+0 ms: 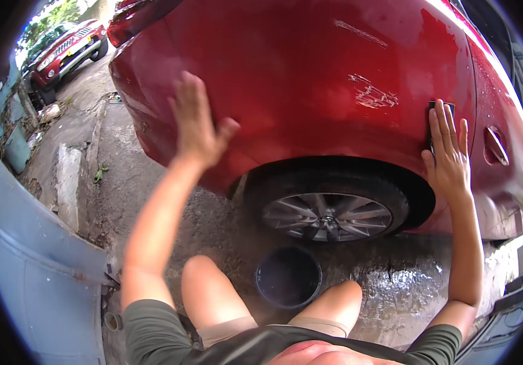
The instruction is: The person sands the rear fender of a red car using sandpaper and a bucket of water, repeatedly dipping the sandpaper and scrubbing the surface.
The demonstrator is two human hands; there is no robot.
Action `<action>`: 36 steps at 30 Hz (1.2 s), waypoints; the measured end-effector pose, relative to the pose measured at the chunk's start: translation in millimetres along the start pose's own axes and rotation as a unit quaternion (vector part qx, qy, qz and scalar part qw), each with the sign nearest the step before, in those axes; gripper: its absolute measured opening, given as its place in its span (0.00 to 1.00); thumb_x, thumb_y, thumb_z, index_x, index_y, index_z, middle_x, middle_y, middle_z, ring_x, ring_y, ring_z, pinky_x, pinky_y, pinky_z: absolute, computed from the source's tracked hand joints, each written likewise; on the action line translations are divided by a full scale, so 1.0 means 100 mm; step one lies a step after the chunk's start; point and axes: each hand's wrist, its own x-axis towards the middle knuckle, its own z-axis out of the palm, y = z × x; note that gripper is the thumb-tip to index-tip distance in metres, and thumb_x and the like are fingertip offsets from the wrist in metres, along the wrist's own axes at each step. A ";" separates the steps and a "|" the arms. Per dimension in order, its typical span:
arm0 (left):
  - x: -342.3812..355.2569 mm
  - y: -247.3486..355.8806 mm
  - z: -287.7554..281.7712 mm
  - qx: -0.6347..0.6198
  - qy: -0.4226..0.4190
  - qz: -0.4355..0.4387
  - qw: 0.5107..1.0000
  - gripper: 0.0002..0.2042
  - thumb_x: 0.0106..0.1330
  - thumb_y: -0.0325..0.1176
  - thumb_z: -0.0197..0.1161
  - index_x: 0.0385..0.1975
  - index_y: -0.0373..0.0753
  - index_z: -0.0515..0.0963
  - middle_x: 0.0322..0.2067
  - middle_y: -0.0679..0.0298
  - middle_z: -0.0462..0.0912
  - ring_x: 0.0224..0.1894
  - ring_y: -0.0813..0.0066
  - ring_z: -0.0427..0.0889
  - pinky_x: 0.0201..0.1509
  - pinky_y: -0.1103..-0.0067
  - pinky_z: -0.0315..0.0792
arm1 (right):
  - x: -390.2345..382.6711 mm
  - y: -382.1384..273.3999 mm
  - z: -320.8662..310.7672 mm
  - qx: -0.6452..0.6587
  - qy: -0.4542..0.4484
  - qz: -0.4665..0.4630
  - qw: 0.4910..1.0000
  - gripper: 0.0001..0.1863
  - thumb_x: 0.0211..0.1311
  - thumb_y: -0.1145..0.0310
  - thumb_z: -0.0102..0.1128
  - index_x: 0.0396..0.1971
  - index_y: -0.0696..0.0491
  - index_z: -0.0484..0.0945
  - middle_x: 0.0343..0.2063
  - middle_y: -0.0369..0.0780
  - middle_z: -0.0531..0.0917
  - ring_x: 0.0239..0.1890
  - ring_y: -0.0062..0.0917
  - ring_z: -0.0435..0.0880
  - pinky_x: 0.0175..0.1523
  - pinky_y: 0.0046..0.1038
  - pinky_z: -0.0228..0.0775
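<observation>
Panel: we are facing the car's red panel (pixel 273 79), which is curving above the wheel (pixel 327 217) and filling the upper middle of the view.
Left hand: our left hand (pixel 196 125) is showing blurred in front of the panel's left part, its fingers extended and its thumb spreading outward; it is gripping nothing that we are seeing, and we are not able to tell whether it is touching the paint.
Right hand: our right hand (pixel 447 146) is lying flat, fingers straight, over the dark pad (pixel 431 104).
Pad: it is sitting against the panel, left of the door handle (pixel 497 145), with only its edges showing; the fingers are hiding the rest.
Pad handling: we are judging it light and rather thin; we are not able to tell whether it is stiff or soft.
Pad hold: we are favouring flat fingers spreading pressure across its back, since its edges are offering little to pinch.
Panel handling: we are judging the panel heavy, fixed and stiff, its glossy paint probably slippery and easy to mark.
Panel hold: the smooth curve is giving nothing to grasp, so an extended palm is seeming the better support.
Scuffs: pale scuffs (pixel 372 94) are marking the paint left of the pad; we are expecting rougher contact there.
Bucket: a dark bucket (pixel 289 306) is standing between our knees, below the wheel.
</observation>
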 end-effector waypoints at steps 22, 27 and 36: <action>-1.79 1.79 0.77 -0.418 -0.360 0.076 0.831 0.26 0.71 0.46 0.64 0.66 0.44 0.74 0.74 0.56 0.62 0.76 0.51 0.60 0.77 0.55 0.59 | 1.66 -1.25 -0.30 0.048 0.002 -0.184 0.982 0.37 0.71 0.58 0.55 0.76 0.52 0.59 0.78 0.39 0.58 0.81 0.33 0.52 0.82 0.50 0.32; -1.84 1.76 0.77 -0.397 -0.271 0.076 0.873 0.21 0.70 0.43 0.65 0.57 0.39 0.81 0.63 0.59 0.77 0.63 0.57 0.76 0.67 0.62 0.71 | 1.56 -1.24 -0.31 0.050 -0.054 -0.171 0.982 0.37 0.72 0.56 0.54 0.77 0.52 0.57 0.78 0.40 0.58 0.80 0.35 0.52 0.83 0.47 0.35; -1.55 1.84 0.43 -0.500 -0.226 0.083 0.832 0.14 0.66 0.40 0.70 0.46 0.40 0.84 0.48 0.61 0.86 0.50 0.59 0.85 0.57 0.66 0.76 | 1.62 -1.28 -0.26 0.127 0.020 -0.194 0.973 0.38 0.64 0.59 0.65 0.73 0.49 0.64 0.78 0.37 0.59 0.79 0.32 0.55 0.82 0.42 0.43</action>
